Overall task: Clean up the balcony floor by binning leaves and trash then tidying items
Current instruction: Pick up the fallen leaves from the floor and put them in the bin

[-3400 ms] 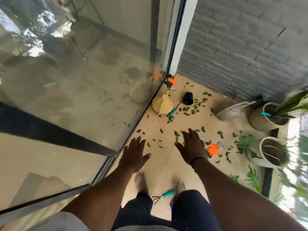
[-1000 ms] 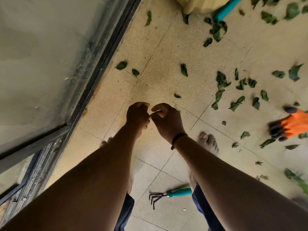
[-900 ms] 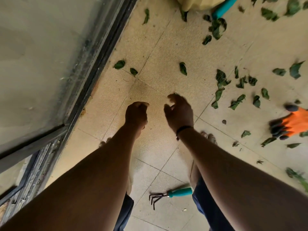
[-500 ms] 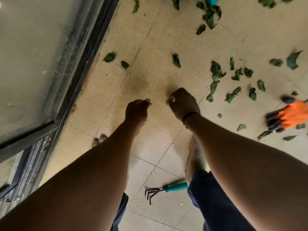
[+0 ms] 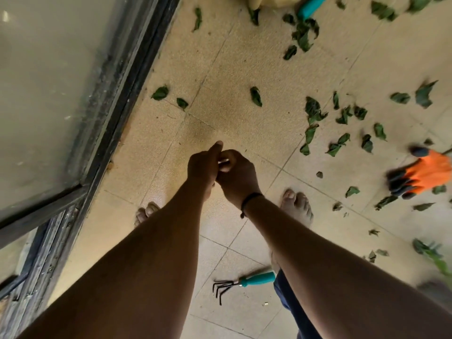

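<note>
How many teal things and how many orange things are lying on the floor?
Teal: 2 (the hand rake with its teal grip, near the bottom, and a teal handle cut off by the top edge)
Orange: 1 (the glove at the right edge, which has dark fingertips)
Total: 3

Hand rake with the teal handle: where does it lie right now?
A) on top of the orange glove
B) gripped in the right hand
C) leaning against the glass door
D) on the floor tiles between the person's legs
D: the hand rake lies flat on the floor tiles, with neither hand touching it.
</note>
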